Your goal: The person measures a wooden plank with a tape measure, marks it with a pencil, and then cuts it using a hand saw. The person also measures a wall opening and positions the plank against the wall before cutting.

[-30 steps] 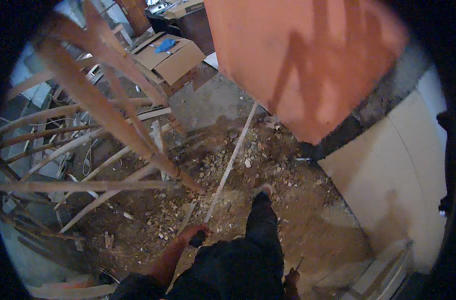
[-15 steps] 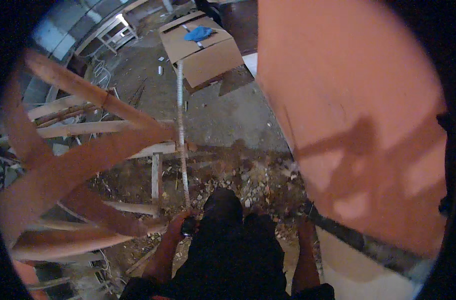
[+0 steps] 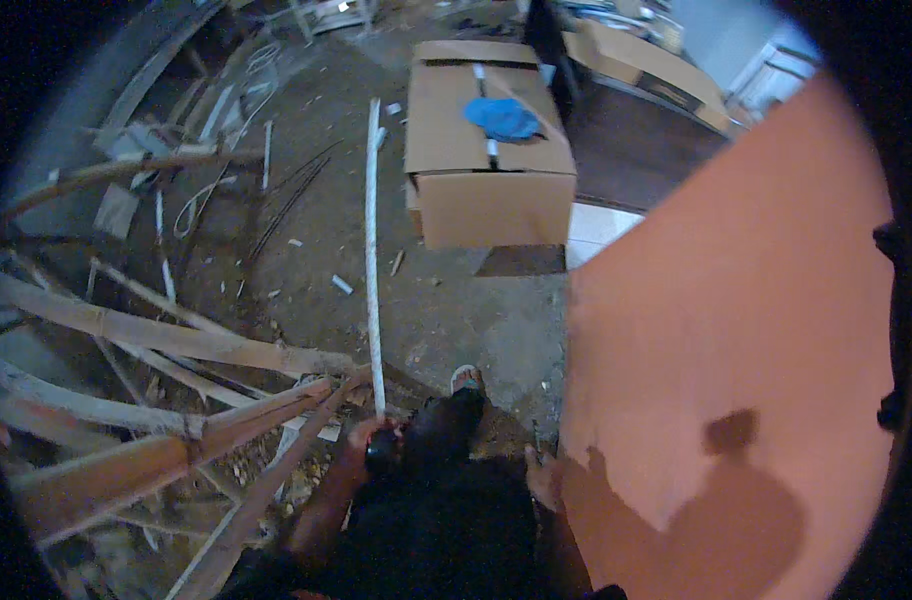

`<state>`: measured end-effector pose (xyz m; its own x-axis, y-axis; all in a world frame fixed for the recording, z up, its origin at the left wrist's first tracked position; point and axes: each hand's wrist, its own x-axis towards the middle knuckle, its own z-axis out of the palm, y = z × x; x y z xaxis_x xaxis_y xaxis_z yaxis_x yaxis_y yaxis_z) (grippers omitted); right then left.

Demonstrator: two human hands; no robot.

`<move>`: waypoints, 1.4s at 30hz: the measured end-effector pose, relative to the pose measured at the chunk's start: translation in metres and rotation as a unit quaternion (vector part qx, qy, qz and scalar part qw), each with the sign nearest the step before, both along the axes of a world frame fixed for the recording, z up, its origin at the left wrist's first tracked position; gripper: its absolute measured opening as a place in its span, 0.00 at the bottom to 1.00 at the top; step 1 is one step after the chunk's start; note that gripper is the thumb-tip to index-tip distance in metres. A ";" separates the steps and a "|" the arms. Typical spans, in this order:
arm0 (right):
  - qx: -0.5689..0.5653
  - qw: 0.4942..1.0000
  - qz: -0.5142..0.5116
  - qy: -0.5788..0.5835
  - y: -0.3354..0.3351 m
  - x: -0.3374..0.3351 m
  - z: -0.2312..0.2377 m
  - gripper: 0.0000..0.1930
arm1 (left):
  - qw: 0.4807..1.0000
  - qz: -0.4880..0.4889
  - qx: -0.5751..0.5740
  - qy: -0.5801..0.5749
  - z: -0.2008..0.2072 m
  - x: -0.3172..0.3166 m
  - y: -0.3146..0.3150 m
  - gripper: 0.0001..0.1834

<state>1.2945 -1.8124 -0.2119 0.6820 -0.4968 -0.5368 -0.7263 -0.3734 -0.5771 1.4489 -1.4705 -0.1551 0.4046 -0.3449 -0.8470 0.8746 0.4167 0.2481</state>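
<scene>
My left hand [image 3: 368, 440] is closed round the near end of a long, thin white rod [image 3: 372, 250], which stretches away from me over the dirt floor. A dark, round thing, perhaps a watch, sits at the left wrist [image 3: 381, 452]. My right hand [image 3: 543, 478] is low beside the orange wall [image 3: 696, 330], fingers partly spread, and I see nothing in it. Dim light blurs its fingertips. Ahead, a cardboard box [image 3: 496, 210] bears a crumpled blue bag or cloth [image 3: 502, 118] on top. One sandalled foot [image 3: 466, 378] shows below me.
Wooden poles [image 3: 176, 340] cross each other close on my left. Cables [image 3: 191, 215], thin dark rods [image 3: 291, 200] and scraps litter the dirt floor [image 3: 316, 240]. Behind the box stands a dark brown panel or tabletop [image 3: 636, 140] with more cardboard [image 3: 656, 70] on it.
My view has shifted forward, past some of the wooden poles, and the box looks closer. My left hand still holds the rod. The right hand has come nearer my body.
</scene>
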 end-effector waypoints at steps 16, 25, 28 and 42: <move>0.105 0.885 0.446 -0.085 0.037 0.569 0.043 0.27 | 0.945 0.301 0.076 -0.104 0.055 0.268 -0.021 0.16; 0.182 0.799 0.573 -0.030 0.170 0.765 0.084 0.25 | 0.922 0.328 0.179 -0.101 0.081 0.415 0.017 0.18; 0.208 0.787 0.580 0.046 0.217 0.829 0.077 0.24 | 0.932 0.302 0.170 -0.107 0.075 0.477 0.061 0.17; 0.217 0.916 0.327 -0.082 0.340 1.093 0.111 0.20 | 0.972 -0.002 0.190 -0.139 0.086 0.904 0.213 0.14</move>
